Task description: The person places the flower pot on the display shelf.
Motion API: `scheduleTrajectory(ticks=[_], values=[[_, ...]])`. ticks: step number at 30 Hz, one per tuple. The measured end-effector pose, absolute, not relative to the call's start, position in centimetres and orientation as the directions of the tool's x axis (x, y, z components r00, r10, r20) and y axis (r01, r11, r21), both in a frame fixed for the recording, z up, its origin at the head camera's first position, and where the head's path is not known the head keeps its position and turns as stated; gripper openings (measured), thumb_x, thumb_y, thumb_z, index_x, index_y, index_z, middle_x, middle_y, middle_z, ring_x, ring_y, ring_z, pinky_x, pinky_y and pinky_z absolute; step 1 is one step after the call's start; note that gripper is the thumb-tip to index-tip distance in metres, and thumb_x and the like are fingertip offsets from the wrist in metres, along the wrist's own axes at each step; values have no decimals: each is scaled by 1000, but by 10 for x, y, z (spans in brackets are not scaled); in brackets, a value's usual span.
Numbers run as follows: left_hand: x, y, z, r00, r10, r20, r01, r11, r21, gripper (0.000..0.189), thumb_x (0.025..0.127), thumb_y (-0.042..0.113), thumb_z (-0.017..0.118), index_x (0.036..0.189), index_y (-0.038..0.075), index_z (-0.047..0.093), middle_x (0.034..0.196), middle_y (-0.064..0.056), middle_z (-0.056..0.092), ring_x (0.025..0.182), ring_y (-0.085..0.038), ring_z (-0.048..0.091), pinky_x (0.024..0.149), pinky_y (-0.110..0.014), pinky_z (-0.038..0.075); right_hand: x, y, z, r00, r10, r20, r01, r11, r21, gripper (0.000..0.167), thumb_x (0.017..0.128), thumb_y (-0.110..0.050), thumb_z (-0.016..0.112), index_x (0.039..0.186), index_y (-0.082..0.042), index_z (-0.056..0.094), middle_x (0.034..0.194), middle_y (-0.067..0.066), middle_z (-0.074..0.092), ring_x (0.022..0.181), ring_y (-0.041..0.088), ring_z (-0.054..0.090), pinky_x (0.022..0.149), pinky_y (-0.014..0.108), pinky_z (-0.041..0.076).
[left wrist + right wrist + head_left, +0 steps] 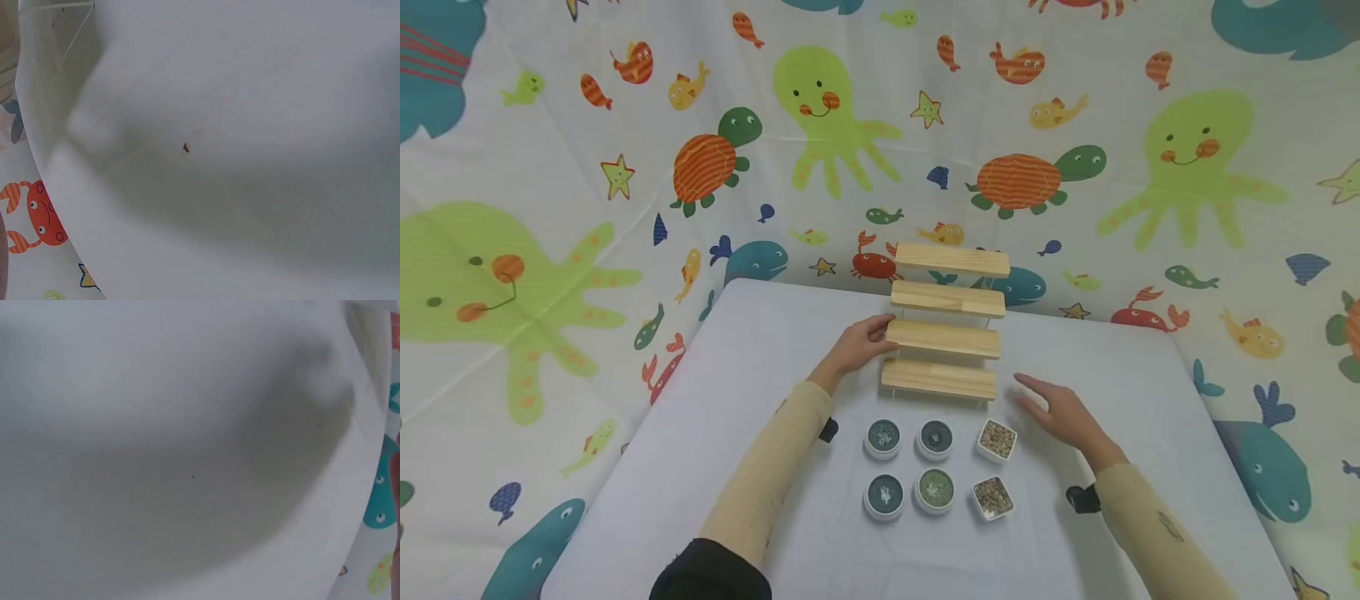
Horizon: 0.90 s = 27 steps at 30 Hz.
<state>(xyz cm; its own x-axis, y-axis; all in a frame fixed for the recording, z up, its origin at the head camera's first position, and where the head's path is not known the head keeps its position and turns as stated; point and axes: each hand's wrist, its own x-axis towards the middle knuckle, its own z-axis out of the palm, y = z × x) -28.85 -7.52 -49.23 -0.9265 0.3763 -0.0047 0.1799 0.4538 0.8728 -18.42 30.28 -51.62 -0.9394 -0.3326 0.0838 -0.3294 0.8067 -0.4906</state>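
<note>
In the head view, a tiered display rack [943,337] with several pale wooden shelves stands at the back of the white table. My left hand [855,345] is at its left side and pinches the end of one of the lower shelves between thumb and fingers. My right hand [1058,412] hovers to the right of the rack, apart from it, with fingers extended and nothing held. Two white square cups of grainy bits, a back cup [997,439] and a front cup [992,497], stand near the right hand. The wrist views show mostly tabletop, with fingers just at the edge.
In front of the rack sit several round white tubs, including a dark teal tub [884,494] and a green tub [936,488]. A curtain [865,75] printed with sea animals hangs close behind the table [760,358]. The rack's top shelf [952,259] rises in front of it.
</note>
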Motion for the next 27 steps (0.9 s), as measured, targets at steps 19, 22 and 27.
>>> scheduleTrajectory(ticks=[19, 22, 27], values=[[-295, -75, -492, -923, 383, -33, 147, 429, 891, 65, 90, 20, 73, 146, 3, 44, 147, -12, 47, 132, -21, 49, 106, -26, 43, -144, 288, -527, -871, -487, -73, -288, 623, -727, 79, 84, -41, 77, 147, -5, 44, 147, 10, 47, 132, 31, 48, 105, 48, 43], [-295, -75, -492, -923, 384, -39, 144, 435, 889, 65, 89, 21, 73, 145, 4, 44, 147, -12, 48, 131, -20, 50, 106, -25, 43, -141, 286, -529, -874, -479, -77, -280, 628, -726, 79, 83, -38, 78, 147, -7, 45, 148, 9, 47, 133, 31, 47, 106, 49, 42], [-294, -75, -492, -921, 386, -43, 142, 437, 888, 65, 90, 22, 73, 145, 4, 44, 147, -12, 47, 132, -20, 49, 106, -25, 43, -136, 287, -538, -895, -444, -50, -278, 641, -715, 74, 82, -38, 79, 144, -8, 50, 143, 10, 53, 129, 31, 51, 105, 51, 42]])
